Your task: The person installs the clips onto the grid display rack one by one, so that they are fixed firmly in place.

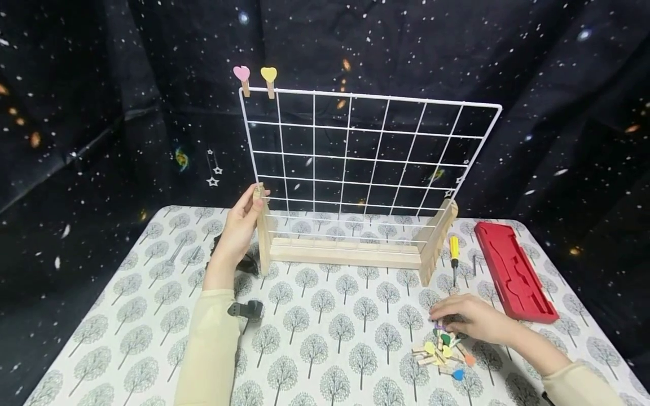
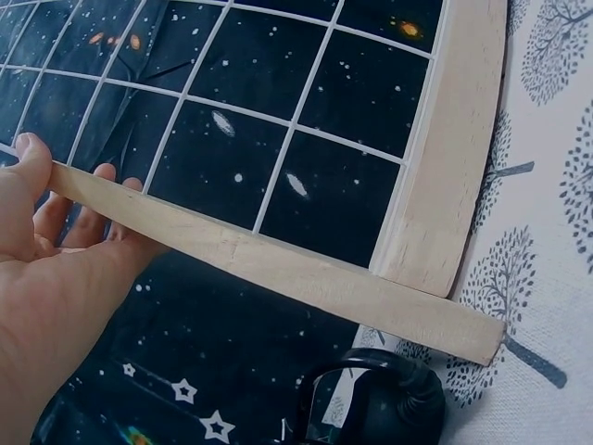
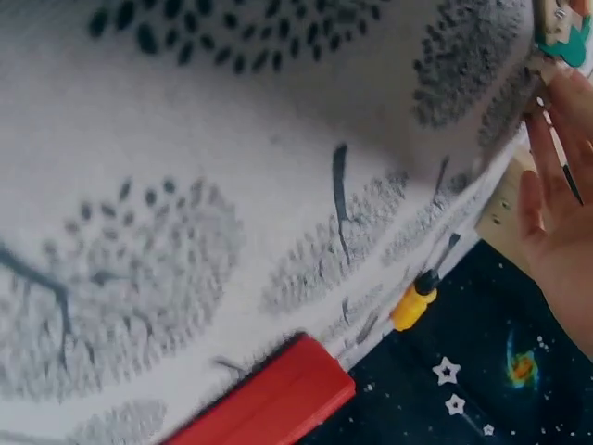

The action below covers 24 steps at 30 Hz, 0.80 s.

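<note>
My left hand (image 1: 242, 223) grips the upper end of the left wooden side post (image 2: 222, 241), thumb on one side and fingers behind. The post belongs to a wooden stand (image 1: 345, 256) that carries a white wire grid (image 1: 350, 128). On the grid's top left edge sit a pink heart clothespin (image 1: 242, 74) and a yellow heart clothespin (image 1: 269, 75). My right hand (image 1: 474, 318) reaches into a pile of heart clothespins (image 1: 430, 348), a purple heart (image 1: 439, 326) at its fingertips. I cannot tell whether they pinch it. A green heart (image 3: 573, 46) shows beside the fingers.
A red molded tray (image 1: 515, 273) lies on the right of the tree-patterned tablecloth (image 1: 315, 344), with a yellow-handled screwdriver (image 1: 454, 251) beside it. Behind the left forearm is a black object (image 2: 389, 399). A dark starry backdrop (image 1: 152, 84) hangs behind the table.
</note>
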Each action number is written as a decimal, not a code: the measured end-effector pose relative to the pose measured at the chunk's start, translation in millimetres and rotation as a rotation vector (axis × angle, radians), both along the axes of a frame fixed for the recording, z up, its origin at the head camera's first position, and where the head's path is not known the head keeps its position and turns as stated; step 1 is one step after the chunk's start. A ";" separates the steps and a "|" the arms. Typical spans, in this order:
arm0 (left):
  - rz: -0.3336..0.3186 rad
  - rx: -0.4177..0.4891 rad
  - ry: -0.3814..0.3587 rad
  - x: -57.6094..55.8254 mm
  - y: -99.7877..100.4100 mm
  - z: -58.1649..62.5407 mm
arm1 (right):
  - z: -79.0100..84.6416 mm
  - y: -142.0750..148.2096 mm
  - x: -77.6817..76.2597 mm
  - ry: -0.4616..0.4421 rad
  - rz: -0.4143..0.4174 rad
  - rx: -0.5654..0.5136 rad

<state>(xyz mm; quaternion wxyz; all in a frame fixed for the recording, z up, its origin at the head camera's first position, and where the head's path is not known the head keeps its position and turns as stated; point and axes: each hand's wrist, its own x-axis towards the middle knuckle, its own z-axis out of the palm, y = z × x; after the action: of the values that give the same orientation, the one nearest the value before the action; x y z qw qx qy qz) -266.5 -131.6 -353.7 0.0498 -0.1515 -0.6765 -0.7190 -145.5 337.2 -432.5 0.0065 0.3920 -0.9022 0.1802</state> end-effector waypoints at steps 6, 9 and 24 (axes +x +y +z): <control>-0.001 0.004 0.006 0.3 -0.1 0.0 | -1.6 -3.1 -7.1 0.146 0.096 -0.009; -0.003 0.008 0.004 0.4 -0.6 -0.3 | -0.5 -4.8 -8.8 0.164 0.140 -0.010; -0.002 -0.008 0.008 0.0 -1.5 -1.3 | 3.1 -6.8 -2.4 -0.045 -0.068 -0.088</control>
<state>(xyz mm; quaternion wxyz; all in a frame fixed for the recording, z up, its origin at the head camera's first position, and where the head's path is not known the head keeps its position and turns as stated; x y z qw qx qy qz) -266.4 -133.0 -355.1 0.0511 -0.1554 -0.6790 -0.7157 -147.9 330.4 -429.4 0.0093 0.3563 -0.9061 0.2281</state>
